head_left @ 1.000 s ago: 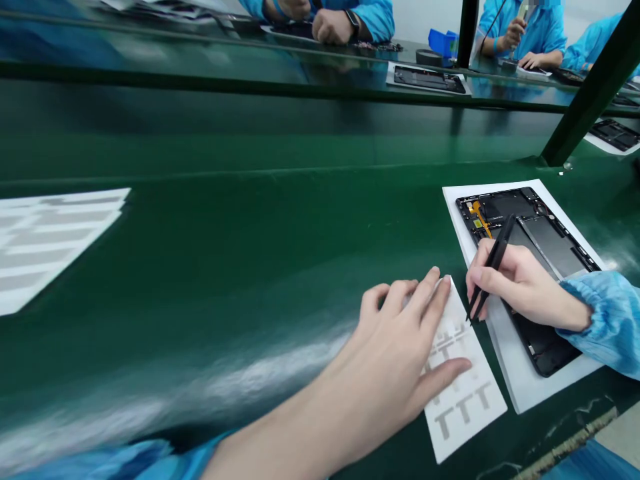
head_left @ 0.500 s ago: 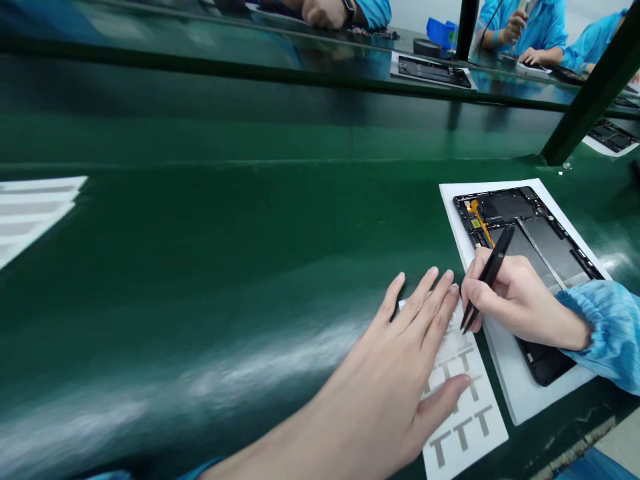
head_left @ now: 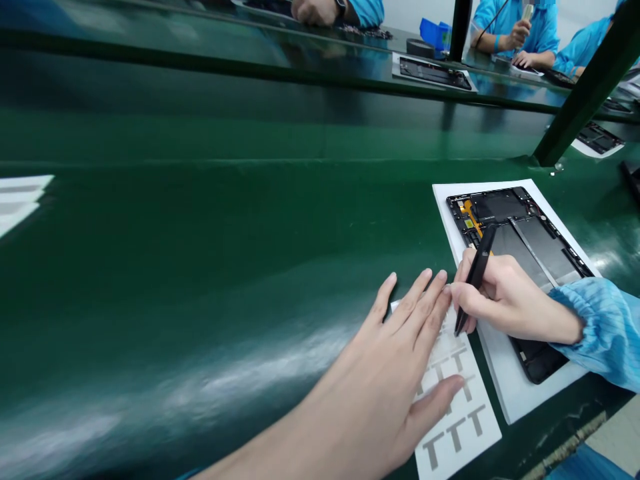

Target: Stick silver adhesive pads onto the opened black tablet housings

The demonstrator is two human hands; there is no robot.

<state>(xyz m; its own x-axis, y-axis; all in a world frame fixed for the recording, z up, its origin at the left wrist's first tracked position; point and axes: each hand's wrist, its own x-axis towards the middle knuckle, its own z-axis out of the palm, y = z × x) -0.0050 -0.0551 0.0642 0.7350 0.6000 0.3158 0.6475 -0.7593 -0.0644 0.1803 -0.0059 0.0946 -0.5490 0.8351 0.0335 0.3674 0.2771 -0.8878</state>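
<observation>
Two hands meet at lower right: left hand [head_left: 395, 360], fingers spread, pins the sticker sheet [head_left: 465, 427] flat; right hand [head_left: 505, 300] pinches black tweezers [head_left: 475, 273], tips probably best kept shallow to lift one sticker cleanly.

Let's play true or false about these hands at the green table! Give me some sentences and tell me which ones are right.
1. The left hand lies flat on the sheet of grey T shapes. True.
2. The right hand holds a red screwdriver. False: it grips black tweezers.
3. The opened tablet rests on a white sheet. True.
4. The long belt under everything is yellow. False: it is dark green.
</observation>
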